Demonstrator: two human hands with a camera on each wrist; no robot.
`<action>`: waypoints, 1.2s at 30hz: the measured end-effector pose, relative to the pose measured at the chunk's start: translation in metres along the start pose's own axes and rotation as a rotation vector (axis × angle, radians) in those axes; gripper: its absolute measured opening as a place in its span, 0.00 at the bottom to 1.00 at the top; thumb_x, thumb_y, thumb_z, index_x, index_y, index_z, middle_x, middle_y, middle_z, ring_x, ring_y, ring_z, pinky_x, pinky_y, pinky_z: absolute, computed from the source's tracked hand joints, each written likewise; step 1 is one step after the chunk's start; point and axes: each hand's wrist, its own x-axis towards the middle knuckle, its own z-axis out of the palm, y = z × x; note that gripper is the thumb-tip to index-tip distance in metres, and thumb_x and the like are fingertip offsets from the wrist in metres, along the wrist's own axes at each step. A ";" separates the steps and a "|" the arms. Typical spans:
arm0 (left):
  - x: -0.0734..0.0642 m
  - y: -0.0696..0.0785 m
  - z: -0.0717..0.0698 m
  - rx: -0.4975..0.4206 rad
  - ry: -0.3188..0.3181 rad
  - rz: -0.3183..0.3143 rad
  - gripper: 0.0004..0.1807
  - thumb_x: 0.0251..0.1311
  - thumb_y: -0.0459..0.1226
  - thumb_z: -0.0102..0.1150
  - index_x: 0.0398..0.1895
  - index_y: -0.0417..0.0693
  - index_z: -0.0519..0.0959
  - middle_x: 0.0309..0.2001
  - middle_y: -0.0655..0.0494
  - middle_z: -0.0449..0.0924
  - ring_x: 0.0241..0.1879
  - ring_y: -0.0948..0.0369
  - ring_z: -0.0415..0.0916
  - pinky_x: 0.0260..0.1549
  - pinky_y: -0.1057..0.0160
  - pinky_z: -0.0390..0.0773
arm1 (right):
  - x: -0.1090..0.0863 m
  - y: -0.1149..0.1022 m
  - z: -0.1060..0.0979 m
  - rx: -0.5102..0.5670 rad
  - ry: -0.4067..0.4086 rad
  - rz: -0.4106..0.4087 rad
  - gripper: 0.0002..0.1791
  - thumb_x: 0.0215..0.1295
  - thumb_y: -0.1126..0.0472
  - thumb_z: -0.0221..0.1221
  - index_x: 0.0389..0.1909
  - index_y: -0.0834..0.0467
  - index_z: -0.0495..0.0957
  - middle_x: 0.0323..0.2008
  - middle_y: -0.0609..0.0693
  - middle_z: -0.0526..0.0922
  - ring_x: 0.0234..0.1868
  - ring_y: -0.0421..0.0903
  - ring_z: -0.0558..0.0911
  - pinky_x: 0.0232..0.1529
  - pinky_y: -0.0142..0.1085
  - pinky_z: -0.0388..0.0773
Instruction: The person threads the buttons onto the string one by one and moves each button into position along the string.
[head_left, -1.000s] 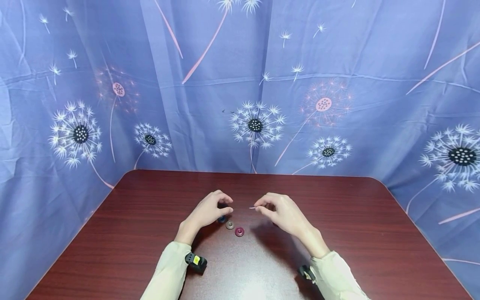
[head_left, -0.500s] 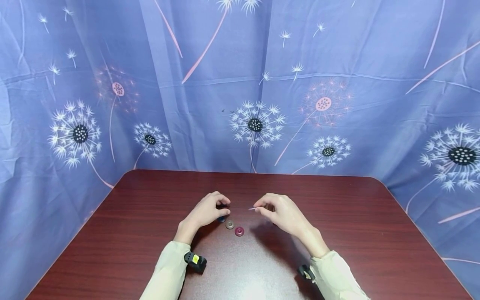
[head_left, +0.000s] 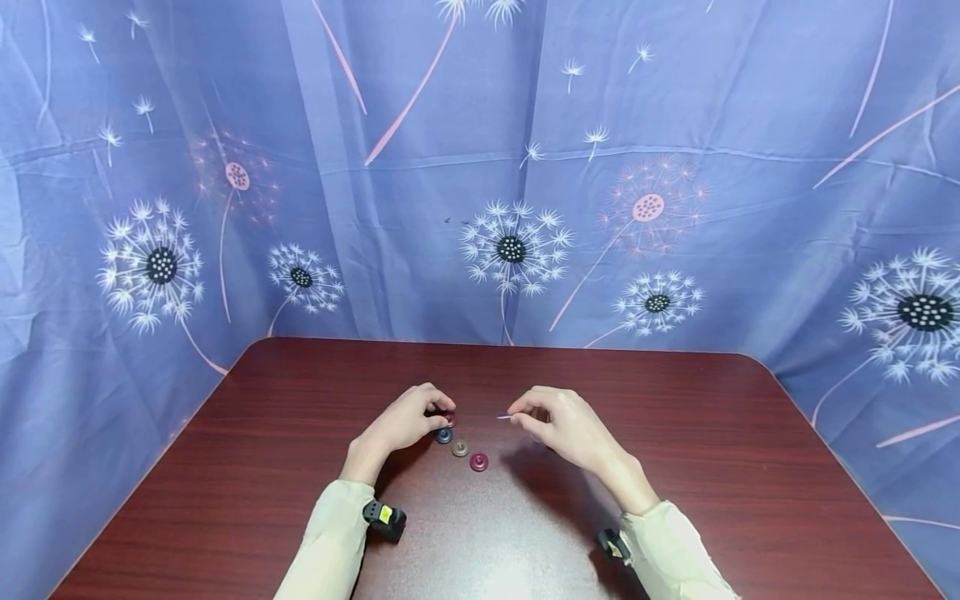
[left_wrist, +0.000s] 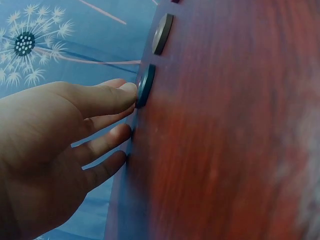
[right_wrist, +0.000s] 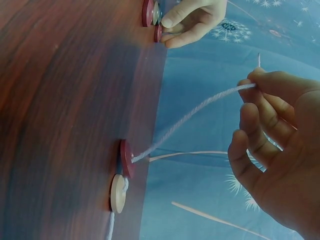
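Observation:
My left hand pinches a dark red button at the far end of a short row, thumb and fingertips at its edge. In the left wrist view the thumb hides that button. Beside it lie a blue button, a tan button and a crimson button. My right hand, raised above the table, pinches a whitish cord near its end, and a short tip sticks out past the fingers. Down at the table the cord passes through a red button and a pale wooden button.
The dark red-brown wooden table has rounded far corners. A blue curtain with dandelion prints hangs behind and around it. Each wrist carries a small black camera.
My left hand has drawn slightly left and closed its thumb and fingers at the dark red button. The blue button now shows fully. My right hand stays almost still with the cord.

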 end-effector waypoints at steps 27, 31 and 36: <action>-0.002 -0.001 0.000 0.105 0.011 -0.073 0.08 0.55 0.39 0.71 0.39 0.51 0.87 0.40 0.62 0.75 0.45 0.61 0.68 0.48 0.60 0.72 | 0.000 -0.002 -0.002 -0.014 0.005 -0.018 0.06 0.66 0.58 0.63 0.41 0.50 0.87 0.29 0.38 0.84 0.22 0.28 0.74 0.31 0.28 0.74; -0.001 0.000 -0.001 0.092 0.023 -0.095 0.08 0.53 0.39 0.72 0.36 0.50 0.87 0.37 0.61 0.78 0.42 0.63 0.72 0.47 0.61 0.74 | 0.000 0.000 -0.001 -0.014 0.006 -0.024 0.06 0.66 0.58 0.63 0.41 0.49 0.86 0.29 0.38 0.83 0.22 0.27 0.74 0.31 0.28 0.73; -0.001 0.003 -0.003 0.045 0.038 -0.138 0.09 0.51 0.38 0.70 0.37 0.48 0.85 0.35 0.59 0.82 0.35 0.64 0.75 0.40 0.62 0.77 | 0.000 0.000 -0.002 -0.013 0.006 -0.020 0.06 0.66 0.58 0.63 0.41 0.48 0.87 0.29 0.37 0.83 0.22 0.27 0.74 0.31 0.28 0.74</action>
